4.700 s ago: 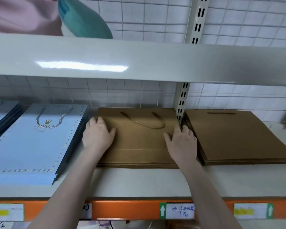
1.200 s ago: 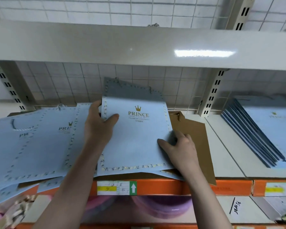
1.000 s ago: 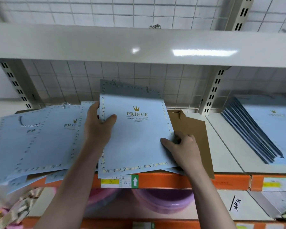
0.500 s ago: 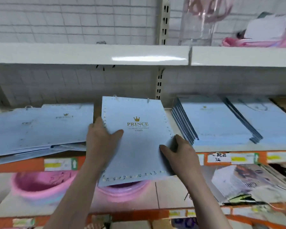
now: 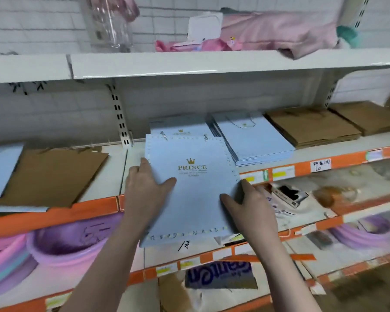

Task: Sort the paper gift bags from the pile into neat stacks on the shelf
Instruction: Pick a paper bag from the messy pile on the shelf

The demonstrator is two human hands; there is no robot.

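Shelf (image 5: 302,158) with orange front rail is carrying the sorted stock; largest items are being logged first. Counting along it: two blue stacks, the bigger one (image 5: 252,136) at 1 o'clock from the hands and a smaller stack (image 5: 178,128) at 12 o'clock; two brown kraft stacks (image 5: 311,127) sitting farther out at 2 o'clock; one loose brown bag (image 5: 52,174) lying at 9 o'clock with a blue bag's corner (image 5: 0,167) showing beside it.

One blue PRINCE bag (image 5: 189,192) is being held flat in front of the shelf edge, long axis running 6 to 12 o'clock, handle end pointing toward the smaller stack directly behind it. Its top edge is overlapping that stack's front in view; whether they are touching cannot be told.

Left hand (image 5: 144,188) is gripping the bag's left edge, thumb on top. Right hand (image 5: 250,201) is gripping the right edge, thumb on top. Both hands are about equally near the stack; judgement: a straight push toward 12 o'clock would seat the bag.
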